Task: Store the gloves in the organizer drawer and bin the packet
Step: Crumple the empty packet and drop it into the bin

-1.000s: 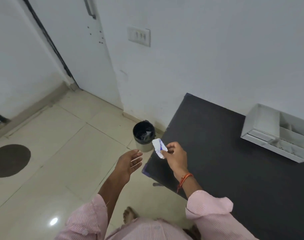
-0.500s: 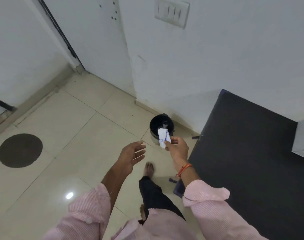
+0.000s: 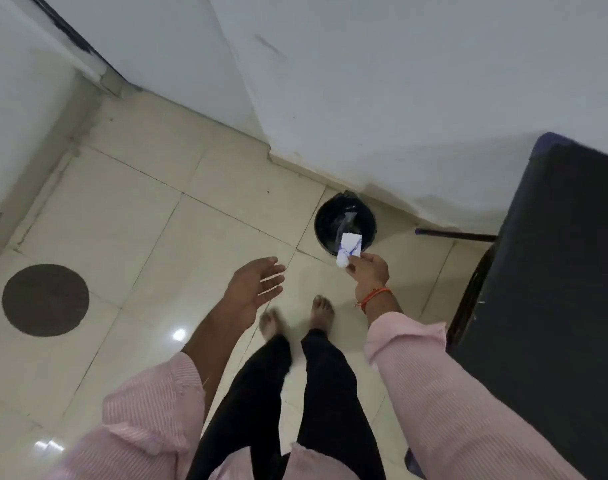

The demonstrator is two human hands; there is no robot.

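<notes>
My right hand pinches a small white packet with blue print and holds it over the near rim of a small round bin lined with a black bag. The bin stands on the floor against the white wall, and some clear wrapping lies inside it. My left hand hovers to the left of the bin, palm up, fingers spread, with nothing in it. The organizer drawer and the gloves are out of view.
A black table fills the right side, its dark leg and crossbar close beside the bin. My bare feet stand on cream floor tiles just before the bin. A dark round floor cover lies left.
The view has tilted down and drawn closer to the bin. My right hand has carried the packet forward over the bin's rim. The organizer has left the view.
</notes>
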